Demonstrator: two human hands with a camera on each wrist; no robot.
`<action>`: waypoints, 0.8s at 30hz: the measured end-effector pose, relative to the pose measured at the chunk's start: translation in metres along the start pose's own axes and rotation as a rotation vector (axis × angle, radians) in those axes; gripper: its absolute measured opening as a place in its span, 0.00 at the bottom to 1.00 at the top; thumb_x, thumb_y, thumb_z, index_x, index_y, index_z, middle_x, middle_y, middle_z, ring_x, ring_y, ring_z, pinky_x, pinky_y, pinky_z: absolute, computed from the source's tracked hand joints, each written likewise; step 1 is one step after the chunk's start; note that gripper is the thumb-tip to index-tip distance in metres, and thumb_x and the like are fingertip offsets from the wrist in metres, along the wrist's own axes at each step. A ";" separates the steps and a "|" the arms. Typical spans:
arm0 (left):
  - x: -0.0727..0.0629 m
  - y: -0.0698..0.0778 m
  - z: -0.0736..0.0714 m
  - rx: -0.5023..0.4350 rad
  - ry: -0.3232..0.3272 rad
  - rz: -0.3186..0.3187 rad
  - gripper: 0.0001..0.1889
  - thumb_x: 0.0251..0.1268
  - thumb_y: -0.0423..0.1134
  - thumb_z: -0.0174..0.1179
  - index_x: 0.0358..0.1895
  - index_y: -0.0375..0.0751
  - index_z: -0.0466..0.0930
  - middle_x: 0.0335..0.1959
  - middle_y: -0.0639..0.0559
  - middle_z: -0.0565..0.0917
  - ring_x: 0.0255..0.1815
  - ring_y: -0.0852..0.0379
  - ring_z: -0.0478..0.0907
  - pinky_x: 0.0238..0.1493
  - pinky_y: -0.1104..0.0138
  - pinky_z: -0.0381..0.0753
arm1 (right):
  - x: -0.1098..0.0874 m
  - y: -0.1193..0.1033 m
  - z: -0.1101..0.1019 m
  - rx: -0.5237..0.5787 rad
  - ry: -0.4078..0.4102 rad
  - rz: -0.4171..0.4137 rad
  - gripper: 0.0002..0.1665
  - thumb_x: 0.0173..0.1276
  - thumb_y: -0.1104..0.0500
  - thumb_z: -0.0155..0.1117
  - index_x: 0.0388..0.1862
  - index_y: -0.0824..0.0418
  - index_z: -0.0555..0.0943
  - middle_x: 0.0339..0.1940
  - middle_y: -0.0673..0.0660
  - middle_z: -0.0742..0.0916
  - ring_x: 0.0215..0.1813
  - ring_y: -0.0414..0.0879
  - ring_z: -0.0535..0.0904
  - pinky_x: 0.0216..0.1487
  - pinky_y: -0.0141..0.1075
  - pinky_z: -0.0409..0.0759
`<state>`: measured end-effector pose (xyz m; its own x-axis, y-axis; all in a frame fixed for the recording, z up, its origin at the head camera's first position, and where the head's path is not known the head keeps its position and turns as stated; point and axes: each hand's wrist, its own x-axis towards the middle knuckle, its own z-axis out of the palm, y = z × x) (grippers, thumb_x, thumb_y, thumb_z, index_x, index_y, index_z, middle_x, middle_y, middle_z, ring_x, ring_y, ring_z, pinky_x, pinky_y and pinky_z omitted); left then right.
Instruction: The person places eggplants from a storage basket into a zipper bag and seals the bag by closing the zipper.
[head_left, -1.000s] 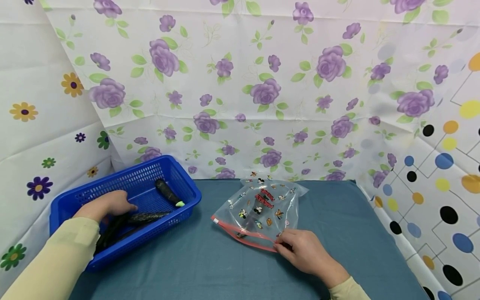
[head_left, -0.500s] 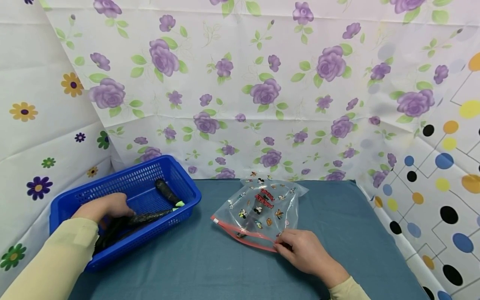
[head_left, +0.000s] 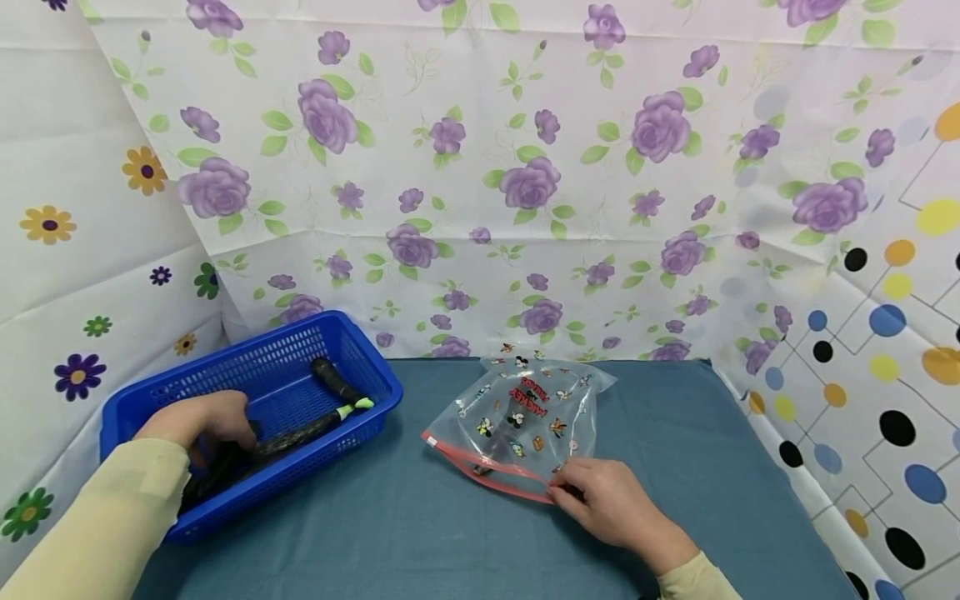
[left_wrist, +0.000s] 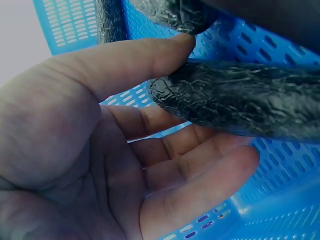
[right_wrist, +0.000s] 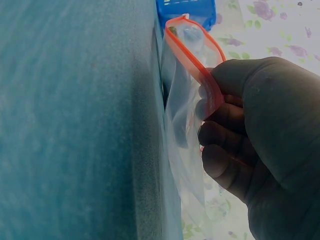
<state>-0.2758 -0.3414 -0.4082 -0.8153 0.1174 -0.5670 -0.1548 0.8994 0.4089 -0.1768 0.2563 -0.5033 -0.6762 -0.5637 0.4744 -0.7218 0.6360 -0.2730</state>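
In the head view my left hand [head_left: 206, 421] is down inside the blue basket [head_left: 120, 408], among dark, wrinkled cucumbers. The left wrist view shows its thumb and fingers round the end of one cucumber [left_wrist: 240, 100], the fingertips partly hidden behind it. Another cucumber [left_wrist: 172, 12] lies just above the thumb. Two more cucumber bodies show in the basket, one [head_left: 333, 381] by the far right end and one [head_left: 300, 435] along the near side, both with light green tips. My right hand [head_left: 611, 504] pinches the red zip edge of a clear printed bag [head_left: 551, 417]; a long darkish shape shows through it.
A blue-green cloth [head_left: 420, 542] covers the table under basket and bag. Flowered sheeting [head_left: 480, 167] rises behind and at the left, and a dotted sheet [head_left: 862, 433] stands at the right. The basket's left end is close to the left sheet.
My left hand has drawn slightly left and nearer within the basket. The near-side cucumber has shifted, its green tip now beside the other one's. Right hand and bag stay put.
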 end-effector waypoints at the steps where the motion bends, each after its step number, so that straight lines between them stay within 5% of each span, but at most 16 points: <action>1: -0.001 0.000 0.000 0.002 -0.005 0.002 0.37 0.72 0.38 0.73 0.69 0.11 0.65 0.55 0.22 0.79 0.44 0.37 0.87 0.37 0.46 0.93 | 0.000 0.000 0.000 0.000 0.000 0.001 0.08 0.72 0.59 0.82 0.39 0.45 0.91 0.31 0.35 0.83 0.29 0.25 0.72 0.29 0.24 0.74; 16: -0.009 0.001 0.002 0.078 -0.041 0.011 0.38 0.66 0.33 0.76 0.67 0.09 0.65 0.50 0.26 0.80 0.33 0.42 0.89 0.35 0.49 0.93 | 0.000 0.003 0.001 -0.006 0.005 -0.008 0.09 0.73 0.59 0.81 0.39 0.45 0.90 0.32 0.36 0.84 0.30 0.25 0.72 0.29 0.25 0.74; 24: -0.010 -0.002 0.003 0.050 -0.013 0.027 0.22 0.71 0.35 0.70 0.55 0.18 0.74 0.41 0.34 0.83 0.33 0.42 0.88 0.34 0.48 0.93 | -0.001 0.002 0.001 -0.011 -0.009 0.006 0.08 0.72 0.59 0.82 0.39 0.45 0.91 0.31 0.35 0.83 0.29 0.25 0.71 0.29 0.24 0.73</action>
<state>-0.2657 -0.3434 -0.4058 -0.8114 0.1474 -0.5656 -0.1042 0.9157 0.3882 -0.1781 0.2575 -0.5054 -0.6815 -0.5650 0.4652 -0.7164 0.6449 -0.2663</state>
